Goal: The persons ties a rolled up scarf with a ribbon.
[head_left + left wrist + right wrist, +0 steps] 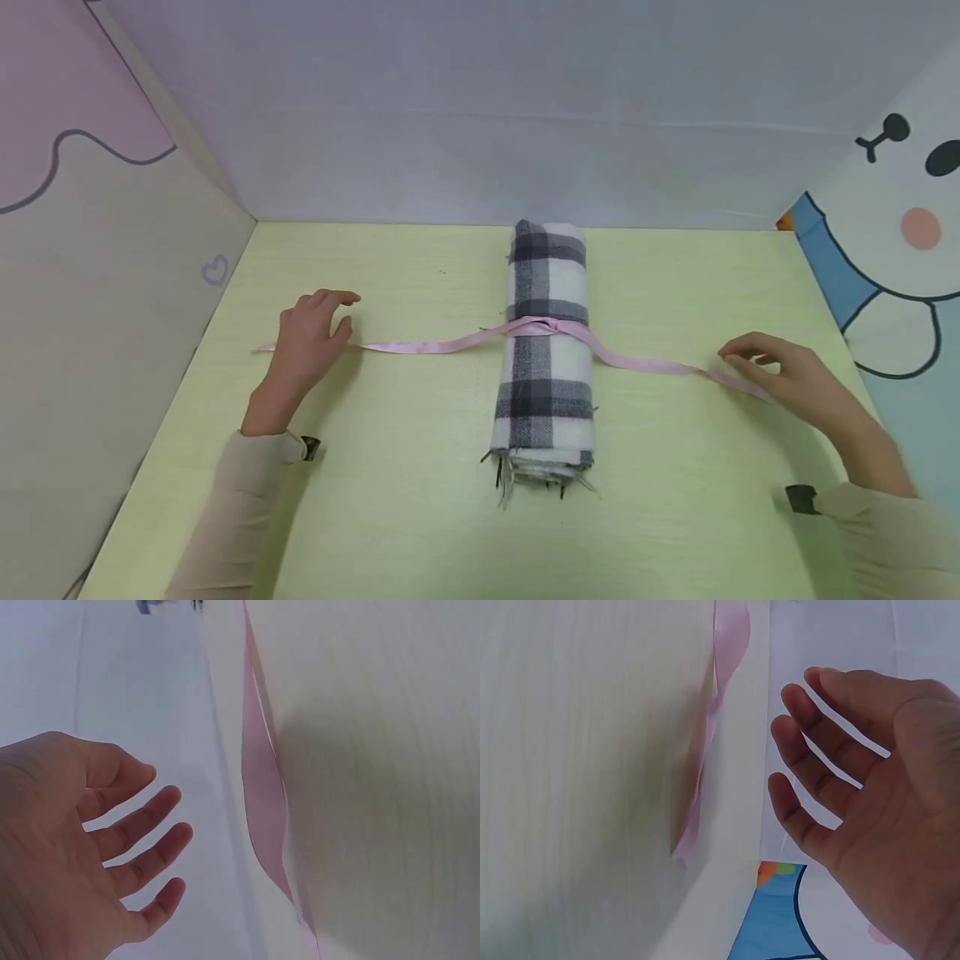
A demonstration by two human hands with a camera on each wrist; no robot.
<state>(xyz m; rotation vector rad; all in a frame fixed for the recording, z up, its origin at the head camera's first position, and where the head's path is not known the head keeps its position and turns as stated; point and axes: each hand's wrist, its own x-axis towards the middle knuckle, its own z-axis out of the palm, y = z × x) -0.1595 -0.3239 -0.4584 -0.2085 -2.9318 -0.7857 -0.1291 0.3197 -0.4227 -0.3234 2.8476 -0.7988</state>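
Note:
A rolled grey-and-white checked scarf (550, 400) with fringed ends lies lengthwise near the middle of the table. Around its middle runs a pink ribbon (420, 347), crossed on top, its two tails spread out to left and right. My left hand (309, 337) hovers over the left tail with its fingers loosely bent and nothing in them; the left wrist view shows a gap between the hand (82, 840) and the ribbon (264, 772). Above the right tail is my right hand (787, 375), fingers relaxed. In the right wrist view that hand (870, 780) is apart from the ribbon (714, 712).
The pale yellow table (420, 517) meets a plain white back wall (525, 167). Side panels stand at both edges, the right one (900, 250) printed with a cartoon animal. A dark tab (802, 499) sticks out at the right sleeve cuff.

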